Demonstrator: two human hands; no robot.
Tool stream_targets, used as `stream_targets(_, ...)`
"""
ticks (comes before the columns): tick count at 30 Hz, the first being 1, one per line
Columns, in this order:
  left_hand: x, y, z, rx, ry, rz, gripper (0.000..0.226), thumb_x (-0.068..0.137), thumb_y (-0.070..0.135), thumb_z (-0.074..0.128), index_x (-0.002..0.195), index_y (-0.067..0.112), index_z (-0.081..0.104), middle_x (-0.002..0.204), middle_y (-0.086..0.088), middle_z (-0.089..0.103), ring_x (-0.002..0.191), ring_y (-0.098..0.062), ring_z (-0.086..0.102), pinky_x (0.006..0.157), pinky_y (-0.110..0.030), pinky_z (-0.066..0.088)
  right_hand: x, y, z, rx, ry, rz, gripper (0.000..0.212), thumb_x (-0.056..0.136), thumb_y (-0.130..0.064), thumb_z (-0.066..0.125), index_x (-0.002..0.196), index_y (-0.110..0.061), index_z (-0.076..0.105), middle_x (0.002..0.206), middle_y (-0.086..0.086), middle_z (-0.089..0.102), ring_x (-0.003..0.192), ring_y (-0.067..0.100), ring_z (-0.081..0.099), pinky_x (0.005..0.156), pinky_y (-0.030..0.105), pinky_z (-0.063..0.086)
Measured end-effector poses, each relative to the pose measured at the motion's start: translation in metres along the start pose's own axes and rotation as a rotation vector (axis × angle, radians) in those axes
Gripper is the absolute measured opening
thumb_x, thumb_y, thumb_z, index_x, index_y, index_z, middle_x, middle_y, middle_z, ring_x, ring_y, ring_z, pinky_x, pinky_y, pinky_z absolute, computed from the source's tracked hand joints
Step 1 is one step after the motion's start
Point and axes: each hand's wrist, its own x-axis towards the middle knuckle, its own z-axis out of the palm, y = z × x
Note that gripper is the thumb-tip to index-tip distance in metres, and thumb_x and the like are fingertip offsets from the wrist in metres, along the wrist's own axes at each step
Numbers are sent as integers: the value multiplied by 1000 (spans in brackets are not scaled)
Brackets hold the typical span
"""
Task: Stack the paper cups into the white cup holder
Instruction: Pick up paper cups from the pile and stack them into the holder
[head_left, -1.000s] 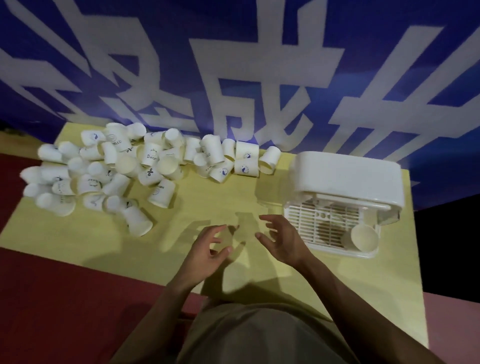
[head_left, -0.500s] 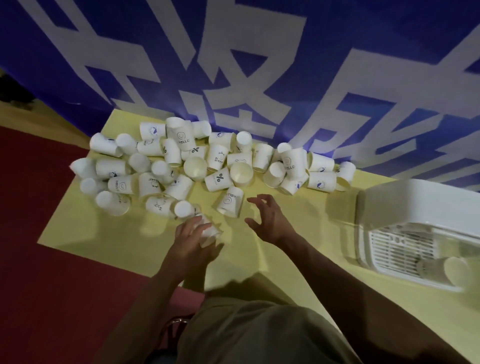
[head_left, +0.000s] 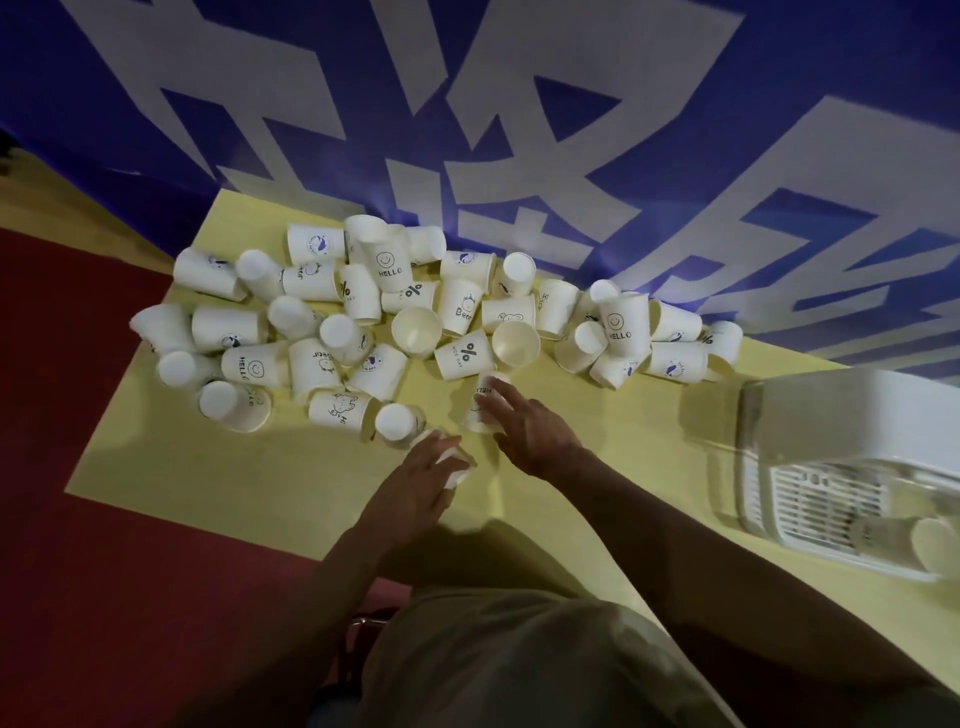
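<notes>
Several white paper cups (head_left: 384, 312) with printed logos lie in a loose heap across the far half of the yellow table (head_left: 208, 467). My left hand (head_left: 421, 478) is closed around one cup (head_left: 457, 470) at the heap's near edge. My right hand (head_left: 524, 426) lies over a cup marked HELLO (head_left: 483, 397), fingers spread on it; a firm grip cannot be told. The white cup holder (head_left: 841, 415) stands at the right, with one cup (head_left: 935, 545) lying in its grid tray.
A blue banner (head_left: 519, 130) with large white characters rises behind the table. Red floor (head_left: 104, 597) borders the table on the left and near side. My lap fills the bottom of the view.
The view swung left from the holder to the heap. Both hands reached forward; the left closed on a cup, the right came down onto the HELLO cup.
</notes>
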Motion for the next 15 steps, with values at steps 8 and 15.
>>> stream_targets(8, 13, 0, 5, -118, -27, -19, 36, 100, 22, 46, 131, 17, 64, 150, -4, 50, 152, -27, 27, 122, -41, 26, 16, 8, 9, -43, -209, -124, 76, 86, -6, 71, 155, -13, 39, 171, 8, 15, 122, 42, 61, 86, 49, 56)
stream_targets(15, 29, 4, -4, -164, -27, -56, 38, 106, 15, 38, 139, 17, 58, 146, -3, 51, 145, -18, 36, 123, -37, 25, -12, 30, 12, 20, -211, -128, 106, 74, -7, 84, 146, -39, 13, 159, 16, 27, 114, 43, 61, 79, 49, 60)
